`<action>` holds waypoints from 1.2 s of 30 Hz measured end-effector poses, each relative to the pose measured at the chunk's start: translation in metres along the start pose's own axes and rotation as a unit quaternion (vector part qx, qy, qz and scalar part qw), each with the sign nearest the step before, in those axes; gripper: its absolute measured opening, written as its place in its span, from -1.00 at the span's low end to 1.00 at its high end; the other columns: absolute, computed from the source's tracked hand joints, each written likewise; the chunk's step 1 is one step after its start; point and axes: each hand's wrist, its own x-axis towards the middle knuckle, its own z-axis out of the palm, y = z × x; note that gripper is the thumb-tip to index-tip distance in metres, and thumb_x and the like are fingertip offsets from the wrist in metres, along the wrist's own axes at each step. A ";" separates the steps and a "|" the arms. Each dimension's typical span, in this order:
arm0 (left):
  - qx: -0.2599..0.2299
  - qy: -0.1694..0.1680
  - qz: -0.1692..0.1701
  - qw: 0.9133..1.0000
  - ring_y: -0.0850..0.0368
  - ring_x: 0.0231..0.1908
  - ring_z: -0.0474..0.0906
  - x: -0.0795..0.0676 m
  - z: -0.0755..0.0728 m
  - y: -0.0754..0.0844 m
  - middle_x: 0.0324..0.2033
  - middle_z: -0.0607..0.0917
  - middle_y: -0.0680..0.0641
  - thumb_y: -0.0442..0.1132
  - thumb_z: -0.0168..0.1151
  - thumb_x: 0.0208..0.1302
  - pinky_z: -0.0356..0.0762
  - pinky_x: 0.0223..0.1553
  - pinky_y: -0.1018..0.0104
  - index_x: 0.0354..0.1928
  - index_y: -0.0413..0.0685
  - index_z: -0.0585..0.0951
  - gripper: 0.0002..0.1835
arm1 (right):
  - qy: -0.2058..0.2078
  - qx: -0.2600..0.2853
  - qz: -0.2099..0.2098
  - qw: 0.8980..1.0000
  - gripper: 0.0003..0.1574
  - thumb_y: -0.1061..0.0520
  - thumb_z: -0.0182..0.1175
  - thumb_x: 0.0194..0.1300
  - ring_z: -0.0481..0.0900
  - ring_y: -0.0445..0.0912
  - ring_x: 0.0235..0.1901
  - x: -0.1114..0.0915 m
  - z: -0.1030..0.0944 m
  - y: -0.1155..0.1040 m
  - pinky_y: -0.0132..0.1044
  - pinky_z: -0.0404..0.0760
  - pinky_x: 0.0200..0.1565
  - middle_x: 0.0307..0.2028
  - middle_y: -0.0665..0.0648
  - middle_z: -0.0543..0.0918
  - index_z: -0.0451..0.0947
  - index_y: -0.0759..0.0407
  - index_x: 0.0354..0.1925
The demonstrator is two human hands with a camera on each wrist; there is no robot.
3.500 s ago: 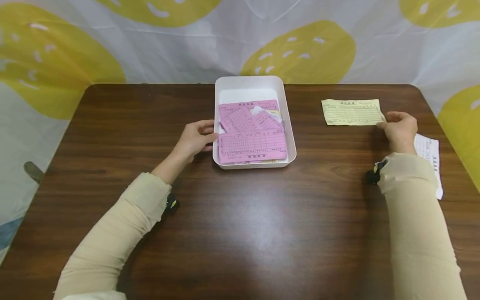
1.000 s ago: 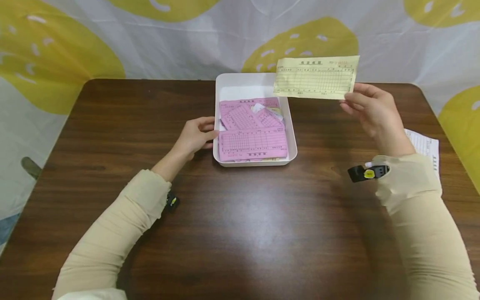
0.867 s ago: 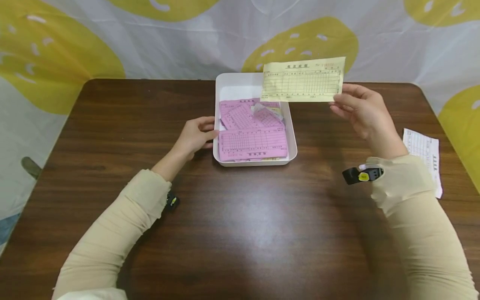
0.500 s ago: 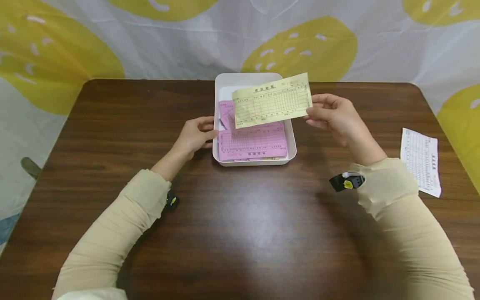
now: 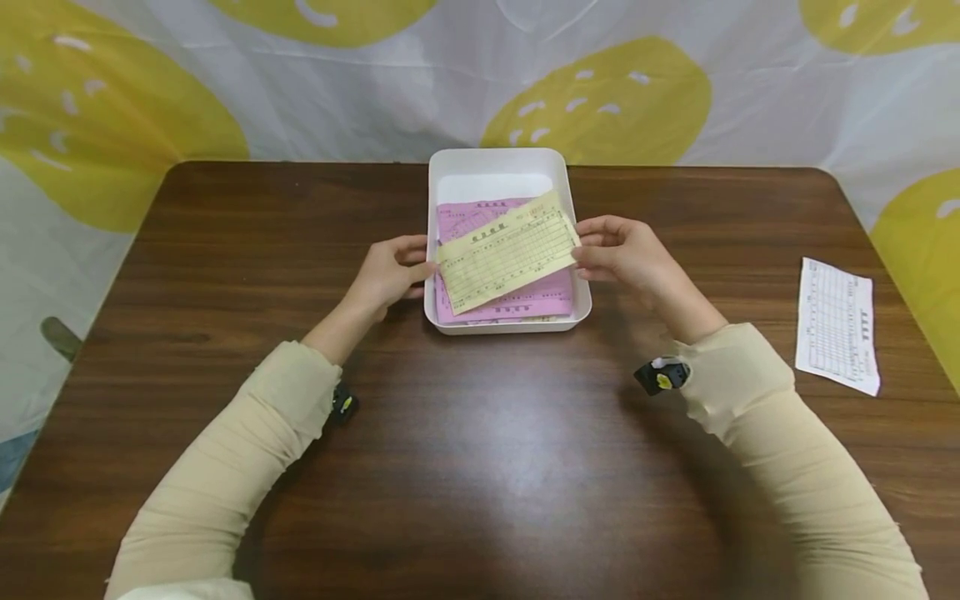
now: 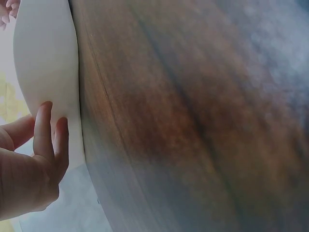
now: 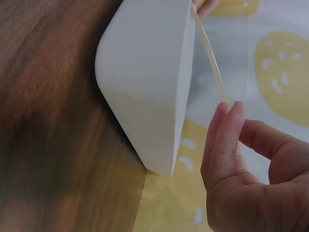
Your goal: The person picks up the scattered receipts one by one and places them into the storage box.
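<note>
My right hand (image 5: pixel 622 254) pinches the right end of a yellow receipt slip (image 5: pixel 510 254) between thumb and fingers. The slip lies slanted over the white plastic tray (image 5: pixel 497 160), its left end near the tray's left rim. In the right wrist view the slip (image 7: pixel 212 60) appears edge-on above the tray wall (image 7: pixel 140 72). My left hand (image 5: pixel 386 273) holds the tray's left side, thumb at the rim; in the left wrist view its fingers (image 6: pixel 43 128) rest against the outer wall (image 6: pixel 48 58). Pink receipt slips (image 5: pixel 555 293) lie inside the tray, partly hidden under the yellow one.
A creased white slip (image 5: pixel 836 325) lies on the brown wooden table (image 5: pixel 487 467) at the right. Behind the table's far edge hangs a white cloth (image 5: pixel 420 83) with yellow lemon-like prints. Black wrist cameras (image 5: pixel 663 377) sit by both cuffs.
My right hand has picked the yellow slip up from the table's back right, carried it left and lowered it over the tray, now tilted. My left hand stays at the tray.
</note>
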 end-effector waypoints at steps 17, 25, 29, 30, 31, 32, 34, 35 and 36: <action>-0.004 -0.002 -0.001 1.000 0.02 0.01 0.55 0.000 -0.001 -0.001 0.23 0.50 -0.20 -0.34 0.13 0.34 0.71 -0.18 0.39 0.38 -0.09 0.30 -0.43 | 0.025 -0.109 -0.028 0.993 -0.47 0.34 0.11 0.28 0.54 -0.37 -0.47 0.007 0.013 0.006 -0.53 0.68 -0.36 -0.35 -0.02 0.50 0.32 0.46 0.20; 0.001 -0.003 0.002 1.000 0.01 0.03 0.54 -0.001 -0.001 -0.001 0.23 0.50 -0.20 -0.34 0.13 0.35 0.70 -0.19 0.41 0.38 -0.09 0.30 -0.44 | 0.035 -0.167 -0.050 0.984 -0.51 0.33 0.13 0.27 0.51 -0.39 -0.48 0.007 0.014 0.005 -0.55 0.66 -0.36 -0.28 0.11 0.52 0.38 0.47 0.16; 0.001 -0.002 0.002 1.000 0.02 0.02 0.55 -0.001 -0.002 -0.002 0.23 0.50 -0.20 -0.33 0.13 0.34 0.70 -0.26 0.47 0.38 -0.09 0.31 -0.44 | 0.047 -0.193 -0.055 0.979 -0.54 0.33 0.13 0.27 0.49 -0.38 -0.48 0.007 0.013 0.004 -0.56 0.64 -0.40 -0.25 0.18 0.55 0.43 0.47 0.13; 0.002 -0.003 0.003 1.000 0.02 0.02 0.55 -0.001 -0.002 -0.002 0.23 0.50 -0.20 -0.33 0.13 0.34 0.69 -0.26 0.48 0.38 -0.09 0.31 -0.44 | 0.051 -0.198 -0.055 0.977 -0.55 0.32 0.13 0.27 0.49 -0.38 -0.48 0.007 0.012 0.004 -0.57 0.63 -0.41 -0.25 0.19 0.56 0.44 0.46 0.12; 0.001 -0.003 0.003 1.000 0.02 0.02 0.55 -0.001 -0.002 -0.001 0.23 0.50 -0.20 -0.33 0.13 0.34 0.69 -0.28 0.49 0.38 -0.09 0.31 -0.44 | 0.053 -0.202 -0.056 0.976 -0.55 0.32 0.13 0.27 0.48 -0.38 -0.48 0.007 0.012 0.004 -0.58 0.62 -0.41 -0.24 0.20 0.56 0.44 0.47 0.12; 0.001 -0.002 0.003 1.000 0.03 0.01 0.55 -0.001 -0.002 -0.001 0.23 0.50 -0.20 -0.33 0.13 0.34 0.69 -0.29 0.49 0.38 -0.08 0.31 -0.44 | 0.054 -0.206 -0.057 0.975 -0.55 0.32 0.14 0.27 0.48 -0.39 -0.48 0.007 0.011 0.004 -0.59 0.61 -0.42 -0.24 0.21 0.56 0.45 0.47 0.11; 0.001 -0.001 0.002 1.000 0.04 0.00 0.56 0.000 -0.002 -0.001 0.22 0.51 -0.20 -0.33 0.13 0.34 0.68 -0.30 0.50 0.37 -0.08 0.31 -0.44 | 0.053 -0.212 -0.058 0.974 -0.55 0.32 0.14 0.27 0.47 -0.41 -0.47 0.007 0.010 0.004 -0.62 0.60 -0.41 -0.22 0.22 0.57 0.45 0.48 0.11; 0.000 0.000 0.001 1.000 0.05 -0.01 0.56 0.000 -0.002 -0.001 0.22 0.51 -0.20 -0.33 0.13 0.34 0.68 -0.30 0.50 0.37 -0.08 0.32 -0.44 | 0.051 -0.215 -0.059 0.974 -0.55 0.32 0.14 0.26 0.47 -0.42 -0.47 0.007 0.009 0.004 -0.63 0.59 -0.40 -0.22 0.23 0.57 0.45 0.48 0.11; 0.001 0.000 0.000 1.000 0.05 -0.02 0.56 0.000 -0.002 -0.001 0.23 0.51 -0.20 -0.33 0.13 0.34 0.68 -0.30 0.50 0.37 -0.08 0.32 -0.44 | 0.050 -0.217 -0.059 0.973 -0.55 0.32 0.14 0.26 0.46 -0.43 -0.47 0.007 0.009 0.004 -0.64 0.59 -0.39 -0.22 0.23 0.57 0.45 0.48 0.11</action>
